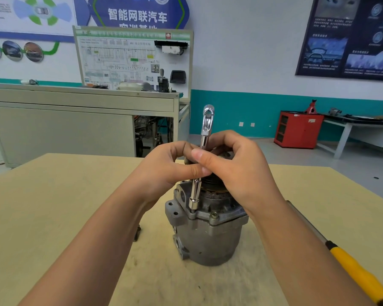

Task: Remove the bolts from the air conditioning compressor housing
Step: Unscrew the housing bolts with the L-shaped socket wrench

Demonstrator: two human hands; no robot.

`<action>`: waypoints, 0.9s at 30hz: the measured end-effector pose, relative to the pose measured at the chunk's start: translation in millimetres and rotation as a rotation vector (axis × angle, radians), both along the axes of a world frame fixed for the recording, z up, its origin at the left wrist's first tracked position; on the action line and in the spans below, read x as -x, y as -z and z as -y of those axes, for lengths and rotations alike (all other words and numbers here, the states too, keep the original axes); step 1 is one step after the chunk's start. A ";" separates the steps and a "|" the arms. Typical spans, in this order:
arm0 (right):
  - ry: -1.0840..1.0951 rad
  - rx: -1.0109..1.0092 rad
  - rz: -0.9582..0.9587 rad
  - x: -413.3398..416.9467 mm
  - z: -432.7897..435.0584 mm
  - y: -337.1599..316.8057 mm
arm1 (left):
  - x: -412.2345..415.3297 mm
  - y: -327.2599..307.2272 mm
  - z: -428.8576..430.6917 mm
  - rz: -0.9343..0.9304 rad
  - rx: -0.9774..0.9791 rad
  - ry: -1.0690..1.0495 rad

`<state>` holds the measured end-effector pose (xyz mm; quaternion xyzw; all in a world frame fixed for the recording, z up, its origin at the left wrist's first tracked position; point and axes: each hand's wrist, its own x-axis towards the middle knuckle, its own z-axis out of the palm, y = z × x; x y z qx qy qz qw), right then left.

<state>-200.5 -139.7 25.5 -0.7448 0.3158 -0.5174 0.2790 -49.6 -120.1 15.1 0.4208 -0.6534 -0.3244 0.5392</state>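
Hands: left hand (170, 166), right hand (237, 171) together, pinching socket driver (196, 191).
Risk: tilted driver may slip, rounding the bolt (192, 210).

An automotive training workshop. A wiring-diagram teaching board (133, 60) stands by a grey bench (75, 102), car-technology posters (349, 36) line the walls, and a red tool cabinet (296, 131) bears what may be a jack stand (310, 107).

yellow-handled long tool (360, 274) lying on pale wooden desk (64, 206) | red metal cabinet (296, 129) on floor | grey metal workbench (75, 102) behind
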 end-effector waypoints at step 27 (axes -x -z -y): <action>0.006 0.008 0.039 0.8 -0.8 -0.1 | 2.3 -0.1 -1.9 -0.008 -0.009 0.005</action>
